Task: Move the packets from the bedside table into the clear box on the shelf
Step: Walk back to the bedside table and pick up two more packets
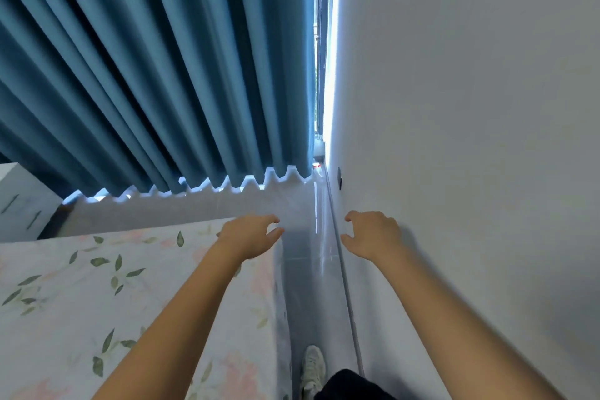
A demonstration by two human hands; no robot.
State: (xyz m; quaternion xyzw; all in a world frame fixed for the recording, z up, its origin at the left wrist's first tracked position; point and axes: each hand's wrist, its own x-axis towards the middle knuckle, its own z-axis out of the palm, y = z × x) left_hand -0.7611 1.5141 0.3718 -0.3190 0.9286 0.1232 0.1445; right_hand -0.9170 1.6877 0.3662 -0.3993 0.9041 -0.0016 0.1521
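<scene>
No packets, bedside table top, clear box or shelf show in the head view. My left hand [251, 232] is stretched out in front of me above the corner of the bed, fingers loosely curled and holding nothing. My right hand [373, 234] reaches forward beside the white wall, fingers also loosely curled and empty. Both arms extend from the bottom of the frame over a narrow strip of floor.
A bed with a floral sheet [97, 302] fills the lower left. Blue curtains [156, 68] hang ahead, ending above the grey floor [308, 237]. A white wall [470, 140] runs along the right. A white drawer unit [22, 201] stands at far left. My shoe [312, 367] is on the floor.
</scene>
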